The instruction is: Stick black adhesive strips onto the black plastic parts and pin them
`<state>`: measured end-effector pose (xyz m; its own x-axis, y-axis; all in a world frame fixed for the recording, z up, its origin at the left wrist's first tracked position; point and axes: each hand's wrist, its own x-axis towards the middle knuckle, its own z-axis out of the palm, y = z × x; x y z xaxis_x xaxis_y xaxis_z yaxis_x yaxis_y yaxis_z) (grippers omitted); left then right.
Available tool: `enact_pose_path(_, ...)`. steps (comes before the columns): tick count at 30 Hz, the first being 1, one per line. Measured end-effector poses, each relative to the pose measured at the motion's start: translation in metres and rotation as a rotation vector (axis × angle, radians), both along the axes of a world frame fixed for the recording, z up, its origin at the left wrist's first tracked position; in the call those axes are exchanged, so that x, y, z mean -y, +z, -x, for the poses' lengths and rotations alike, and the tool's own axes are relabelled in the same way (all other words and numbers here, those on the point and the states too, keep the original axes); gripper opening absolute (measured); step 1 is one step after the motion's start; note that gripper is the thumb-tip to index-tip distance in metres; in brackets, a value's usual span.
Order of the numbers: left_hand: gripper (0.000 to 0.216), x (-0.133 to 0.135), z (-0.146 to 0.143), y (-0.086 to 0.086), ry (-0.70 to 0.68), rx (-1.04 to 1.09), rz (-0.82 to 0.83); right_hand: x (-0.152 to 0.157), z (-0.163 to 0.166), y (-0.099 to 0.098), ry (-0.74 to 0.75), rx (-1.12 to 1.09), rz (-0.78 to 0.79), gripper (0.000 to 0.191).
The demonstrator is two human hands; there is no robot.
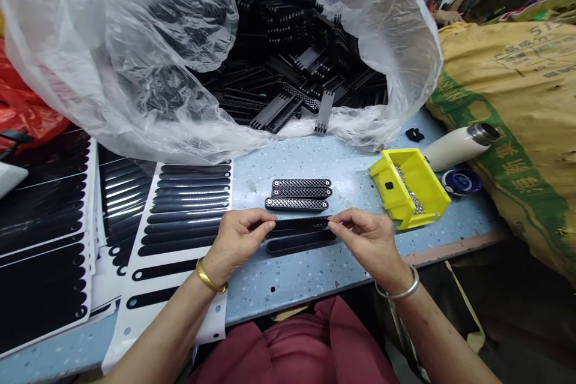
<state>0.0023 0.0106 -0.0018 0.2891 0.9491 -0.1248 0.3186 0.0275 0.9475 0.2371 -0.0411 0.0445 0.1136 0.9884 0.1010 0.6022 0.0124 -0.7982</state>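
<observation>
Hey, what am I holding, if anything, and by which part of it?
A black strip, by its two ends: your left hand pinches one end, your right hand the other.

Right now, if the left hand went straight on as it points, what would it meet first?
Beyond the black strip it pinches, the left hand would probably meet the nearest patterned black piece, though depth is unclear.

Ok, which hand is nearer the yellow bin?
Right. The right hand is just left of the yellow bin; the left hand is farther left, at the left end of the black strip.
</observation>
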Motion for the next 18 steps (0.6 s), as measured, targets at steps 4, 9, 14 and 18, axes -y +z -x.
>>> enact_pose_path(4,0.016,0.0,-0.001,0.001,0.011,0.004,0.002,-0.006,-0.003,-0.002,-0.048,-0.047,0.012,0.011)
enact_pose_path(9,0.016,0.0,-0.001,0.0,0.031,0.009,0.006,-0.015,-0.007,-0.011,-0.111,-0.296,0.266,0.014)
enact_pose_path(14,0.016,0.0,0.0,-0.001,0.018,0.017,0.022,-0.02,-0.007,-0.015,-0.137,-0.314,0.303,0.013)
enact_pose_path(18,0.015,0.0,0.0,-0.001,0.019,0.032,0.03,-0.02,-0.006,-0.015,-0.15,-0.295,0.32,0.011)
